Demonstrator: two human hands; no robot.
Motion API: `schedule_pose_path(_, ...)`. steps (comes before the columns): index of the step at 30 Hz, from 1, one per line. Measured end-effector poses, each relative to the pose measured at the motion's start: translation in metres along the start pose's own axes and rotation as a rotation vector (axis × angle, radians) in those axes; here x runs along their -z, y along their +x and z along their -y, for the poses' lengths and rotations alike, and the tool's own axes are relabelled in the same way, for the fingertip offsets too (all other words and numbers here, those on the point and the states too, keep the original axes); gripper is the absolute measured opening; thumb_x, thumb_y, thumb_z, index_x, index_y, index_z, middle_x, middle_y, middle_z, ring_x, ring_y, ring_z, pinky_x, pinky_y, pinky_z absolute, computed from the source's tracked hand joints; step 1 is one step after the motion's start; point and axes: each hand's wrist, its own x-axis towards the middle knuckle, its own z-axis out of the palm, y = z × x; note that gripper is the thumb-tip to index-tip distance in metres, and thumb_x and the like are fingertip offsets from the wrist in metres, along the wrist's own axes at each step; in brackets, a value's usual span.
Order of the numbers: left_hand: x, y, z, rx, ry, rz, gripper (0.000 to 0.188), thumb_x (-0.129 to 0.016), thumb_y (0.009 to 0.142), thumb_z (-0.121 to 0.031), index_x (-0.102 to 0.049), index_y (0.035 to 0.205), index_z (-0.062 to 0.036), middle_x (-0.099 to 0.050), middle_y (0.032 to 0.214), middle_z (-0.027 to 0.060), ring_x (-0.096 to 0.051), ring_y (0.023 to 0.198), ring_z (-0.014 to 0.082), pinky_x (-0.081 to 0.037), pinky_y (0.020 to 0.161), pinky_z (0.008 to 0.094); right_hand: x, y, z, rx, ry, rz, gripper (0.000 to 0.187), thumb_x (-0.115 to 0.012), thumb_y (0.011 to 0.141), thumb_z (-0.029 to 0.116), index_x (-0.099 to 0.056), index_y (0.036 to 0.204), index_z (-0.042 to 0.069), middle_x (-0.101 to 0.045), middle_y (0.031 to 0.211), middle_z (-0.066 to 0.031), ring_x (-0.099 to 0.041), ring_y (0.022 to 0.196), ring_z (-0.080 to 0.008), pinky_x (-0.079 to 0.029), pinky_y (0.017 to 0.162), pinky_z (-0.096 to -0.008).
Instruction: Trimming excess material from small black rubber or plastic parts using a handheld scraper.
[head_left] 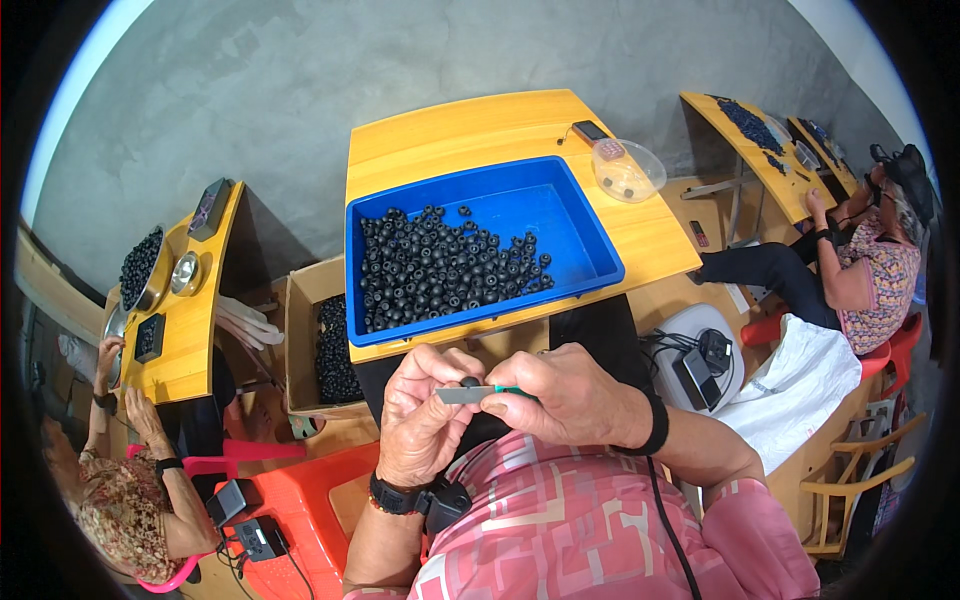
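My left hand (422, 412) pinches a small black round part (470, 381) between thumb and fingertips, just in front of my body. In my right hand (575, 395) is a small knife (457, 396) with a green handle and a flat, wide grey blade. The blade lies level across the left fingertips, right against the black part or just in front of it; the exact contact is hidden. Beyond both hands, a blue plastic tray (553, 212) rests on the yellow table (450, 125). Many black ring-like parts (430, 265) with holes fill its left and middle.
A clear round tub (640, 182) and a small dark device (590, 131) are right of the tray. Below left stands a cardboard box (300, 330) of black parts. A red stool (300, 510) is at my left. Two people (130, 500) work at side tables, one on each side.
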Motion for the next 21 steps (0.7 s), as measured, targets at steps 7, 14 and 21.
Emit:
schedule_pose_path(7,-0.004,-0.001,-0.003,-0.019,0.027,0.024,0.015,-0.071,0.093,-0.006,-0.059,0.102,-0.003,-0.062,0.103,0.0143,-0.062,0.088,0.0181,-0.054,0.084,0.0342,0.007,0.008,-0.007,0.047,-0.108,0.043,0.016,-0.07,0.093,0.018,-0.061,0.095,0.004,-0.066,0.072,-0.0103,-0.067,0.059,-0.0289,-0.052,0.052,-0.0387)
schedule_pose_path(14,-0.006,0.0,-0.001,-0.024,-0.014,-0.033,0.012,-0.068,0.096,-0.007,-0.059,0.103,-0.0056,-0.065,0.105,0.0143,-0.061,0.086,0.0187,-0.054,0.083,0.0399,0.02,0.01,0.005,-0.148,0.169,-0.127,0.018,-0.067,0.096,0.017,-0.062,0.101,0.0,-0.067,0.081,-0.0093,-0.071,0.071,-0.0192,-0.055,0.063,-0.0317)
schedule_pose_path(21,-0.001,0.0,0.001,0.039,-0.097,-0.038,0.014,-0.068,0.096,-0.007,-0.06,0.108,-0.0051,-0.066,0.107,0.0126,-0.066,0.097,0.0206,-0.056,0.087,0.0386,-0.004,0.011,0.002,-0.112,0.25,-0.141,0.035,-0.077,0.082,0.003,-0.065,0.114,0.005,-0.072,0.092,-0.0109,-0.072,0.075,-0.0182,-0.056,0.068,-0.0307)
